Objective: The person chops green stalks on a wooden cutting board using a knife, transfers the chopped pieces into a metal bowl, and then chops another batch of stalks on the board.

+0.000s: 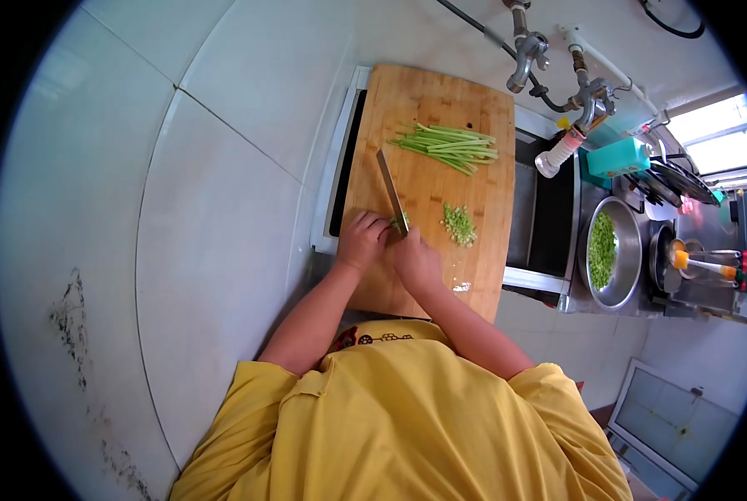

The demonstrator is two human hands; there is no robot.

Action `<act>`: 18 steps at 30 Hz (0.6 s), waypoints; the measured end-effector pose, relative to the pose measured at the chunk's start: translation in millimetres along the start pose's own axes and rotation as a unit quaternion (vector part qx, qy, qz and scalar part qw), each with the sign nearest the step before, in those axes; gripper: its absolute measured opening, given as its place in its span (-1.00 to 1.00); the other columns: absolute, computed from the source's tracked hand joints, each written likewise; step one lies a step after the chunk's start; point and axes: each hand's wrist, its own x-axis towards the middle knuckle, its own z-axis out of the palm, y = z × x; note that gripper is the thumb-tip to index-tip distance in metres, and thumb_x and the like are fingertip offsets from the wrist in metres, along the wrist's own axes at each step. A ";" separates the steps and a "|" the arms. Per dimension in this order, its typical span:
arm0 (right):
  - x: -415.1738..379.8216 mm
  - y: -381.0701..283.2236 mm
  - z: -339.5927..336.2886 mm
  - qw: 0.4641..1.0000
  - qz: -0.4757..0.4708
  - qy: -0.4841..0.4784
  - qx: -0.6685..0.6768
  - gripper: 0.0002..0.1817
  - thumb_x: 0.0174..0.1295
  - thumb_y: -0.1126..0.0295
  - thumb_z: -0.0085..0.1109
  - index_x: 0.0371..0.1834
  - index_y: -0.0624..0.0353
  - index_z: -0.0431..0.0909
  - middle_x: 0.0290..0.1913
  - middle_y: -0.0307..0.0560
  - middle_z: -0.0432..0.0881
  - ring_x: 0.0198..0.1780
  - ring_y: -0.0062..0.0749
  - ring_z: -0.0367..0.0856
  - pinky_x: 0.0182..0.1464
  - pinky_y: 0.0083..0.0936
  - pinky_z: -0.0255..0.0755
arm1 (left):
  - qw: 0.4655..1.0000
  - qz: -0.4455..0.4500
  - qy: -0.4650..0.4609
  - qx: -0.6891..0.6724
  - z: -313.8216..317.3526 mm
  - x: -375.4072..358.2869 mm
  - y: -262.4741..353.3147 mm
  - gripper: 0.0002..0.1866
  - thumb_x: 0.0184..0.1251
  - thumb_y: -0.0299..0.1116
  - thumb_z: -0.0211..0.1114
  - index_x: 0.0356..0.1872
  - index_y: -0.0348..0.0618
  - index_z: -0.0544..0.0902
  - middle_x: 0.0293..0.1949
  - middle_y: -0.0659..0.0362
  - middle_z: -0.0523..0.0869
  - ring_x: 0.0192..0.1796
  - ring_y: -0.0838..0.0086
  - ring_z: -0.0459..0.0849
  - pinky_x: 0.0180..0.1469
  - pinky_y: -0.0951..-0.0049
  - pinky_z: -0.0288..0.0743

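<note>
My right hand (417, 262) is closed round the handle of a kitchen knife (391, 188), whose blade points away from me over the wooden cutting board (382, 288). Just left of the blade, the curled fingers of my left hand (363, 240) press on some green stalks, mostly hidden under them. A little chopped green (402, 220) shows beside the blade. To the right of the knife lies a small heap of chopped green pieces (458, 225). A bundle of long, thin green stalks (447, 148) rests across the far part of the board.
The board spans a sink (543, 209), with taps (527, 58) on the wall behind. On the right counter stand a steel bowl (615, 288) of chopped greens, a teal container (620, 158) and orange-handled utensils (707, 265). A tiled wall (223, 192) rises at left.
</note>
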 end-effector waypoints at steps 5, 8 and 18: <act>-5.4 10.6 -8.7 0.998 0.023 -0.044 0.049 -0.77 0.23 0.31 -0.01 -0.15 0.18 0.28 -0.36 0.25 0.61 -0.36 0.21 0.62 -0.34 -0.02 0.50 | 0.998 -0.052 0.026 -0.022 -1.9 -5.8 4.3 -0.84 -0.11 -0.54 0.39 -0.43 -0.16 0.64 -0.32 0.12 0.65 -0.20 0.20 0.61 -0.15 0.30 0.53; -1.8 9.0 -11.9 0.998 0.002 -0.044 0.042 -0.76 0.23 0.30 0.01 -0.16 0.17 0.27 -0.35 0.24 0.60 -0.36 0.22 0.62 -0.34 -0.02 0.49 | 0.997 -0.069 0.033 -0.027 -1.9 -8.5 4.8 -0.83 -0.11 -0.55 0.38 -0.42 -0.16 0.63 -0.31 0.13 0.64 -0.19 0.20 0.61 -0.14 0.29 0.53; 6.3 -8.0 -13.2 0.999 0.006 -0.046 0.006 -0.84 0.25 0.39 -0.05 -0.23 0.23 0.28 -0.45 0.26 0.59 -0.43 0.22 0.57 -0.37 0.04 0.43 | 0.999 -0.033 0.020 -0.023 -2.9 -11.3 1.5 -0.81 -0.11 -0.55 0.39 -0.38 -0.16 0.68 -0.33 0.14 0.63 -0.21 0.20 0.59 -0.15 0.25 0.52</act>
